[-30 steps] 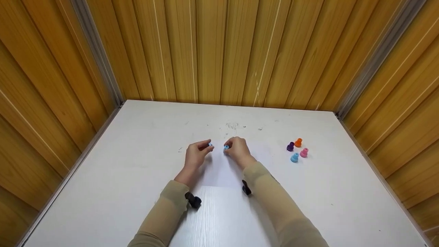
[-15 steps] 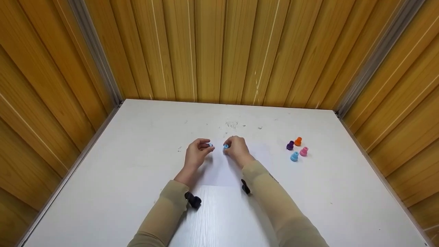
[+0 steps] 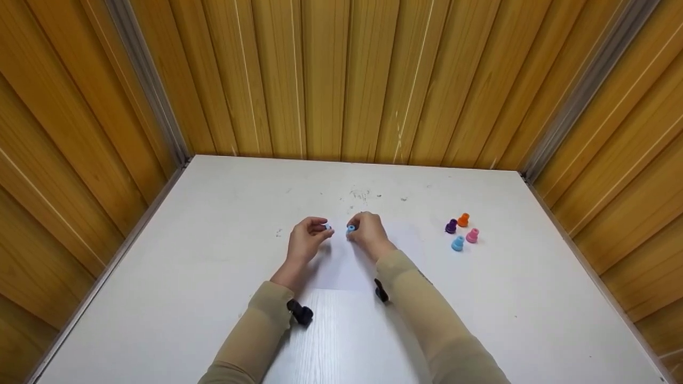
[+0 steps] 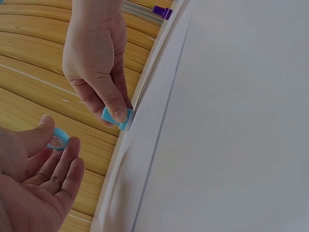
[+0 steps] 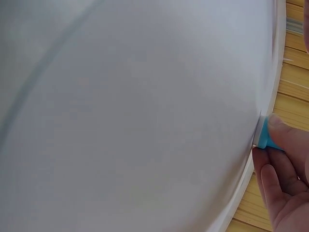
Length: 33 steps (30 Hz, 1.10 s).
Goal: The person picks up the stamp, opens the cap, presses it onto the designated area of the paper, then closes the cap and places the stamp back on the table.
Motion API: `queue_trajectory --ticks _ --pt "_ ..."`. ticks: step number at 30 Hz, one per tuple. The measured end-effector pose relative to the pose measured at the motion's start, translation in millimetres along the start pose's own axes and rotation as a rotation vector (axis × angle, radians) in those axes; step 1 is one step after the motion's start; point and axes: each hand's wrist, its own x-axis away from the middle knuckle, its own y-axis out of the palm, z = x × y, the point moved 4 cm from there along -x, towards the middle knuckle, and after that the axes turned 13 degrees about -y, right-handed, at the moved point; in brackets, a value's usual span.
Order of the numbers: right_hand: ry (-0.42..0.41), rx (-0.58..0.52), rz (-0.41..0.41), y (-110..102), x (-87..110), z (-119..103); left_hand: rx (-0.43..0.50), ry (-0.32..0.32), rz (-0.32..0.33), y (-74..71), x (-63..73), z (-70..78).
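Note:
My left hand (image 3: 303, 244) pinches a small light blue cap (image 4: 62, 138) between thumb and fingertips. In the left wrist view its round face shows a reddish printed picture. With thumb and fingers, my right hand (image 3: 370, 234) grips a light blue toy stamp (image 3: 350, 229). The stamp's pale base points down and sits right at the white paper (image 3: 337, 272), as the right wrist view shows. The hands are a short gap apart over the sheet. Fingers hide part of both things.
To the right on the white table (image 3: 224, 213) stand several more toy stamps: a purple one (image 3: 451, 226), an orange one (image 3: 463, 220), a pink one (image 3: 473, 235) and a light blue one (image 3: 458, 244). Wood-patterned walls (image 3: 341, 80) enclose the table's back and sides.
Both hands keep nearly the same place and the same hold. The left fingers have shifted slightly about the cap. The stamps at the right have not moved.

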Motion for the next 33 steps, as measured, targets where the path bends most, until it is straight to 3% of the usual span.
queue_trajectory --ticks 12,33 --pt "-0.020 0.005 0.007 -1.9 -0.4 0.7 0.013 0.035 -0.005 1.4 0.4 2.0" --pt "-0.020 0.008 -0.004 -0.4 -1.6 1.3 0.003 0.021 -0.019 1.9 0.7 2.2"
